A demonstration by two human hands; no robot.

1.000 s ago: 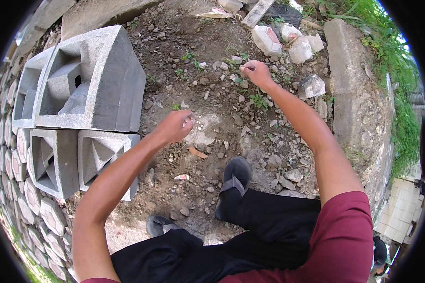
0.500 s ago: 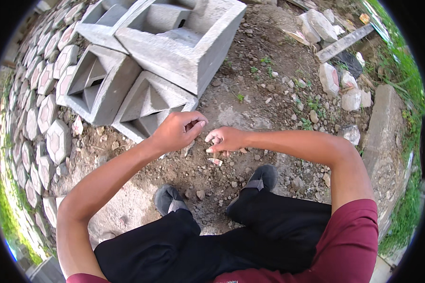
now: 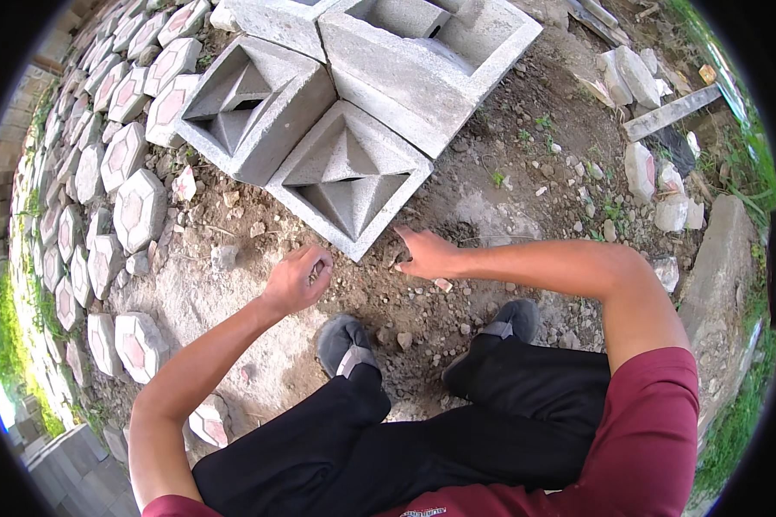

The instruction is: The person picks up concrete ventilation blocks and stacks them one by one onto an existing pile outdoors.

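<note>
I am crouched over bare dirt. My left hand (image 3: 297, 280) hovers above the soil with its fingers curled loosely and nothing visible in it. My right hand (image 3: 424, 254) reaches across to the left, fingers extended and flat near the ground, just below the corner of a grey concrete vent block (image 3: 351, 177) with a pyramid-shaped recess. A second similar block (image 3: 248, 108) lies beside it to the left. Neither hand grips anything.
Larger hollow concrete blocks (image 3: 422, 52) are stacked behind. Hexagonal paving stones (image 3: 138, 207) line the left side. Broken concrete pieces (image 3: 642, 168) and a plank (image 3: 668, 114) lie at the right by a curb (image 3: 720, 258). My shoes (image 3: 345, 345) rest on pebbly dirt.
My view has swung left toward the blocks. My right hand came in from far out on the rubble; the hands met, then separated, and the right hand now lies near the vent block's corner.
</note>
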